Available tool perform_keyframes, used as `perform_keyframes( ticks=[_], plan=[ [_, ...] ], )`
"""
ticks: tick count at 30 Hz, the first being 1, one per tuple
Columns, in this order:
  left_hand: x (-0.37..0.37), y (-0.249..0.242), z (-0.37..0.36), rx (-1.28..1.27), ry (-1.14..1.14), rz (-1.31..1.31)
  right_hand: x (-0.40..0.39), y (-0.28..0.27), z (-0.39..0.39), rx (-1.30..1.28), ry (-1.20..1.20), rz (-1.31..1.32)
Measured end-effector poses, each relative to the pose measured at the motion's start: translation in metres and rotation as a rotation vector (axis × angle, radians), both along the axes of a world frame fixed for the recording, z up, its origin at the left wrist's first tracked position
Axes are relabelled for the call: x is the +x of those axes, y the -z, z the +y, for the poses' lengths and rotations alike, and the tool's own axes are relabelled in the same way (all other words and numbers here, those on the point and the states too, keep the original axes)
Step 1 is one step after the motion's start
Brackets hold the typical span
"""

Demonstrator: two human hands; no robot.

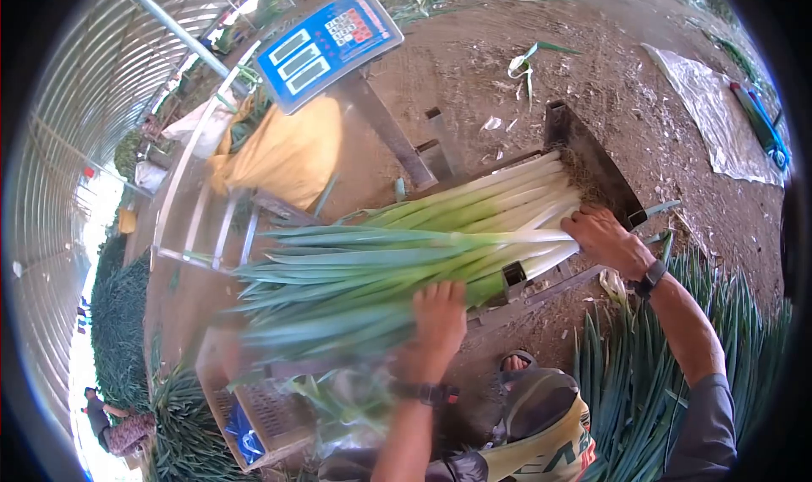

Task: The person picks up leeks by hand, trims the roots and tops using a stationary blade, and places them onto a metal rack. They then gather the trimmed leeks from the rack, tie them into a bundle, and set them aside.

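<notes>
Bare dirt floor lies under a metal rack [592, 156] bearing leeks [406, 258]; left hand [440, 317] presses flat on their green middle, right hand [605, 237] grips their white ends.

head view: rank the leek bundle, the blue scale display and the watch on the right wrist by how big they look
1. leek bundle, widest by far, spanning mid-frame
2. scale display, a mid-sized blue panel, farther from the camera, so its true size is unsure
3. watch, smallest

leek leaf tips [279, 330] blurred, scale display [326, 46] digits unreadable
</notes>
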State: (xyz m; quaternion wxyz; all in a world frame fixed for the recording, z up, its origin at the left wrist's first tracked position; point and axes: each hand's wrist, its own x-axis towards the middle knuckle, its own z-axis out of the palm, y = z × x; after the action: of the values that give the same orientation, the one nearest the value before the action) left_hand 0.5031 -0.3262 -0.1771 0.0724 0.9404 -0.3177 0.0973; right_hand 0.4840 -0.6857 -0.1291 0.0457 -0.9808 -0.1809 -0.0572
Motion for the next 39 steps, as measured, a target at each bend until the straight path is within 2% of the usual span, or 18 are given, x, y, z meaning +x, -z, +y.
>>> perform_keyframes(
  ticks=[5,8,11,14,17,23,27,29,33,37,39],
  plan=[
    [-0.011,-0.02,-0.023,-0.235,0.048,0.089,0.004,0.011,-0.006,-0.01,-0.021,0.044],
    [-0.006,-0.016,-0.038,-0.219,0.017,0.149,0.004,0.006,-0.005,-0.026,-0.024,0.069],
    [-0.003,-0.011,-0.04,-0.201,0.019,0.112,0.0,0.019,-0.009,0.009,-0.033,-0.03],
    [-0.003,-0.007,-0.041,-0.088,0.031,0.077,0.002,0.01,-0.003,-0.05,-0.006,0.063],
    [-0.008,-0.003,-0.042,-0.165,0.056,-0.006,0.002,0.022,-0.008,-0.039,-0.025,0.035],
    [-0.017,0.013,-0.047,-0.28,-0.018,0.003,0.001,0.019,-0.003,-0.077,0.004,0.077],
    [-0.023,0.017,-0.054,-0.489,-0.109,-0.081,0.002,0.014,-0.001,-0.104,0.042,0.149],
    [-0.027,0.021,-0.057,-0.55,-0.178,-0.069,0.001,0.016,-0.003,-0.094,0.009,0.099],
    [-0.032,0.027,-0.057,-0.557,-0.283,0.005,0.003,0.021,-0.005,-0.119,-0.014,0.055],
    [-0.037,0.024,-0.059,-0.565,-0.427,0.223,0.004,0.018,-0.006,-0.102,-0.058,0.051],
    [-0.036,0.014,-0.056,-0.576,-0.43,0.305,0.003,0.019,-0.006,-0.106,-0.041,0.066]
  ],
)
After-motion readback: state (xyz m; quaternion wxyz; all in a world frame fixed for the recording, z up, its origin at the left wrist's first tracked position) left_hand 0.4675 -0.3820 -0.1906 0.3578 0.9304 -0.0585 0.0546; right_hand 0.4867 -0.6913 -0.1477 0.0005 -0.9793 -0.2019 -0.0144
